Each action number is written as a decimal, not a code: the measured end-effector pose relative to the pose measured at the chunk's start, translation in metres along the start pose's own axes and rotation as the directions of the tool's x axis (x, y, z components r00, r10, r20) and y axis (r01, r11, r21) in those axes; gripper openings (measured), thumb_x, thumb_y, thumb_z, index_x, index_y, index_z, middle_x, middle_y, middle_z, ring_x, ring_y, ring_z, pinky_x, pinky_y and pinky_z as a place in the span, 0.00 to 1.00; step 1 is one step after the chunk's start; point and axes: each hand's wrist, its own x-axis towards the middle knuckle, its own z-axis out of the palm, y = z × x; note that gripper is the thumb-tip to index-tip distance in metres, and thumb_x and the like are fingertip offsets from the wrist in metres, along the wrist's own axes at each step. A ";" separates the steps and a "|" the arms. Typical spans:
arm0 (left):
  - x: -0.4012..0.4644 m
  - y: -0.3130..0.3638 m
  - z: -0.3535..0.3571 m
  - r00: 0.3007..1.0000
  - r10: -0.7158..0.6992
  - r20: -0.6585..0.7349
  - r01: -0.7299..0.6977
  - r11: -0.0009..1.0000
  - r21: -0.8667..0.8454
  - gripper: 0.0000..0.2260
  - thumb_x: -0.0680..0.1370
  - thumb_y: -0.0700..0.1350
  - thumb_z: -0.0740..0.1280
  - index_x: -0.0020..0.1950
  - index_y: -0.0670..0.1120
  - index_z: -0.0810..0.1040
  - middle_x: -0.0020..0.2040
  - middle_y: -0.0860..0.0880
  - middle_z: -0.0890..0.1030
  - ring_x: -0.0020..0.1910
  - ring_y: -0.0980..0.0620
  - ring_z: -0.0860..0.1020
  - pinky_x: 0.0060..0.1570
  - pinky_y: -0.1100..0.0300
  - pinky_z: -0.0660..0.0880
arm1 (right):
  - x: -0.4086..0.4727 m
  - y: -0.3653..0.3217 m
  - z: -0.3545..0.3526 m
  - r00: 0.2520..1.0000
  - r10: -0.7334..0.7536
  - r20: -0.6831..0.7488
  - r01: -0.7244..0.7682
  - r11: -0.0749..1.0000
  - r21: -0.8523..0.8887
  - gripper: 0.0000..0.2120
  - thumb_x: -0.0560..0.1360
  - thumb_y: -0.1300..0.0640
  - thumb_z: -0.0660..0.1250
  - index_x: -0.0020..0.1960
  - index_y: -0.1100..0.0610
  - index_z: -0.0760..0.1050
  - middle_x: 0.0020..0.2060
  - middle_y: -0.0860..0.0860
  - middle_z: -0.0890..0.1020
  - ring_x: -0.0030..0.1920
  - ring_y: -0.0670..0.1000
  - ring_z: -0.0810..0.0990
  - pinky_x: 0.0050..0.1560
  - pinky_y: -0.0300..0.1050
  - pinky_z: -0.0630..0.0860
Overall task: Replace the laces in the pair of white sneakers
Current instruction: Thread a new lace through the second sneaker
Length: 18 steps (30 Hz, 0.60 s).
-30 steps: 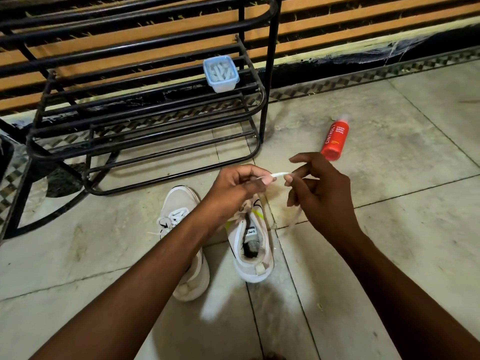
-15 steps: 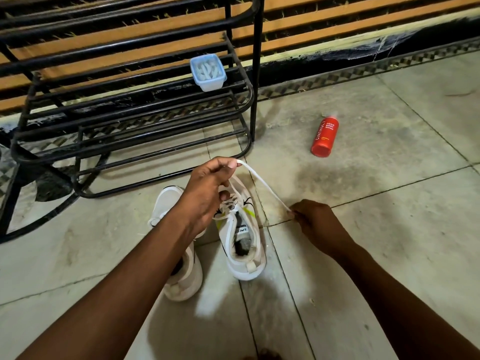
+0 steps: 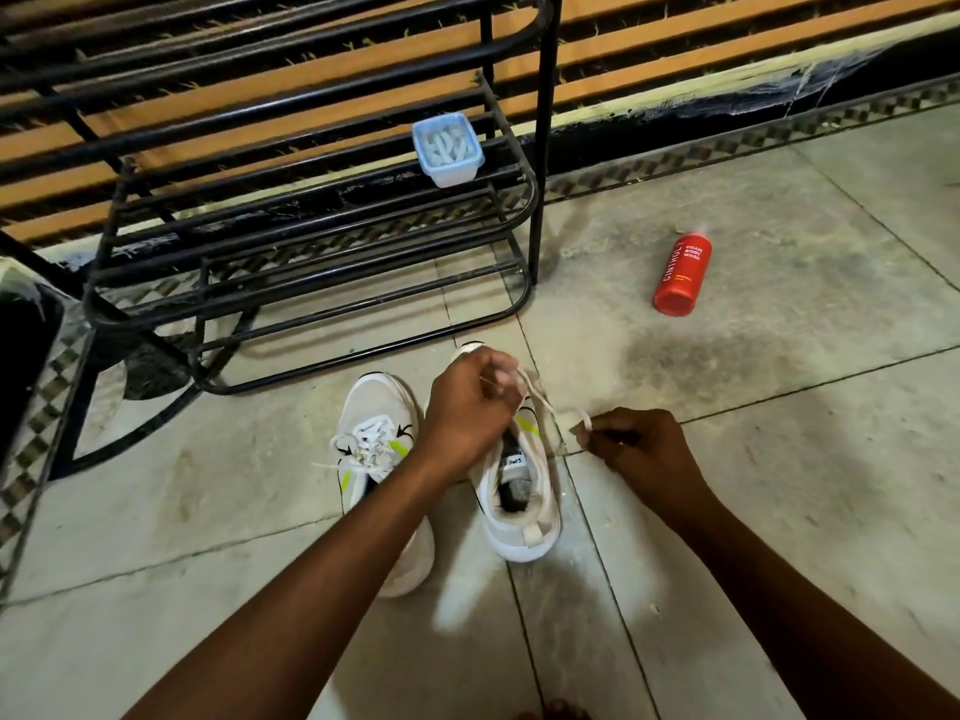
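Two white sneakers with yellow-green accents stand side by side on the tiled floor. The left sneaker (image 3: 376, 449) has a white lace threaded and loosely tangled. Over the front of the right sneaker (image 3: 519, 491) my left hand (image 3: 467, 407) is closed, pinching a white lace (image 3: 543, 402) near the eyelets. That lace runs right to my right hand (image 3: 634, 444), which pinches its free end just beside the shoe. My left hand hides the right sneaker's eyelets.
A black metal shoe rack (image 3: 311, 241) stands just behind the sneakers. On one of its shelves sits a small blue plastic tub (image 3: 448, 150) holding white laces. A red body-wash bottle (image 3: 681, 272) lies on the floor to the right.
Both hands came down from chest height to the right sneaker. The lace, first held short between the fingertips, now stretches from the shoe's front to my right hand.
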 end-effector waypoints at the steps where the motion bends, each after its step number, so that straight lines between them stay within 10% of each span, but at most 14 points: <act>1: -0.007 -0.008 -0.001 1.000 0.003 0.000 -0.003 0.997 0.081 0.11 0.72 0.40 0.75 0.50 0.54 0.82 0.42 0.52 0.82 0.39 0.54 0.80 0.48 0.53 0.81 | 0.000 -0.005 0.003 1.000 0.009 0.011 -0.010 0.998 0.056 0.03 0.73 0.63 0.76 0.44 0.57 0.87 0.32 0.53 0.84 0.31 0.48 0.79 0.38 0.42 0.74; 7: -0.038 -0.037 -0.002 1.000 0.017 0.008 -0.018 0.953 0.302 0.18 0.66 0.47 0.80 0.48 0.53 0.75 0.43 0.52 0.78 0.40 0.55 0.77 0.42 0.55 0.78 | 0.004 -0.027 0.025 1.000 -0.017 0.018 0.012 0.973 0.232 0.03 0.75 0.65 0.74 0.43 0.61 0.86 0.39 0.63 0.84 0.35 0.55 0.82 0.40 0.53 0.81; 18: -0.047 -0.052 -0.007 0.988 -0.105 -0.116 0.109 0.994 0.026 0.04 0.75 0.43 0.77 0.46 0.45 0.84 0.38 0.50 0.85 0.34 0.61 0.81 0.35 0.71 0.74 | 0.008 -0.040 0.049 0.993 -0.118 -0.004 0.116 0.973 0.198 0.04 0.73 0.67 0.76 0.45 0.61 0.82 0.35 0.55 0.86 0.36 0.55 0.86 0.39 0.45 0.80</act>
